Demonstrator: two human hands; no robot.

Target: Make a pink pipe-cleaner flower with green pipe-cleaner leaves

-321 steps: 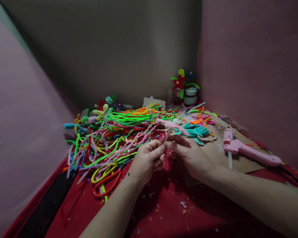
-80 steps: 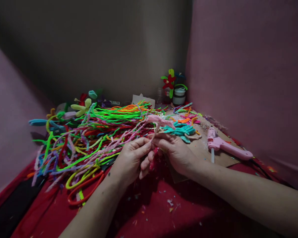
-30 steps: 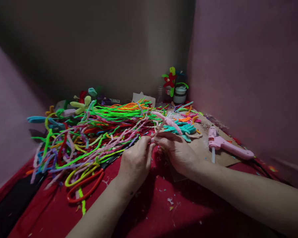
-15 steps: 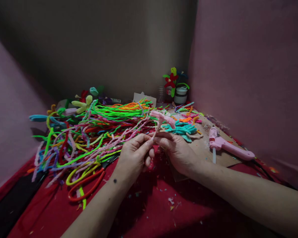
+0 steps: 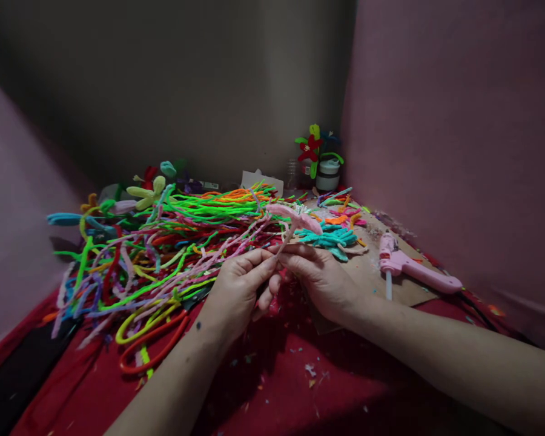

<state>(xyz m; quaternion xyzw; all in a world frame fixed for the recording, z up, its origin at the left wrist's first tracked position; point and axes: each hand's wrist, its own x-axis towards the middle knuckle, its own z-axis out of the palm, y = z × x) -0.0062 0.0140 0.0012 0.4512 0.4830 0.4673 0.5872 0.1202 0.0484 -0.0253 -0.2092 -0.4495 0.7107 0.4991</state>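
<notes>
My left hand (image 5: 238,287) and my right hand (image 5: 320,275) meet at the middle of the view, fingertips pinched together on the thin stem of a pink pipe-cleaner flower (image 5: 295,219). The flower's fuzzy pink petals stand just above the fingers, tilted to the right. Right behind the hands lies a big loose pile of pipe cleaners (image 5: 163,242) in green, orange, pink, purple and yellow. A bunch of teal pipe-cleaner pieces (image 5: 331,237) lies just beyond my right hand.
A pink glue gun (image 5: 413,269) lies on a brown cardboard sheet (image 5: 404,287) at the right. A white jar (image 5: 329,175) with a red and green pipe-cleaner flower (image 5: 309,145) stands in the far corner. Red cloth (image 5: 277,387) with small scraps covers the surface. Pink walls close both sides.
Both hands have stayed together on the stem, with small finger shifts. The pink flower head has tipped slightly to the right.
</notes>
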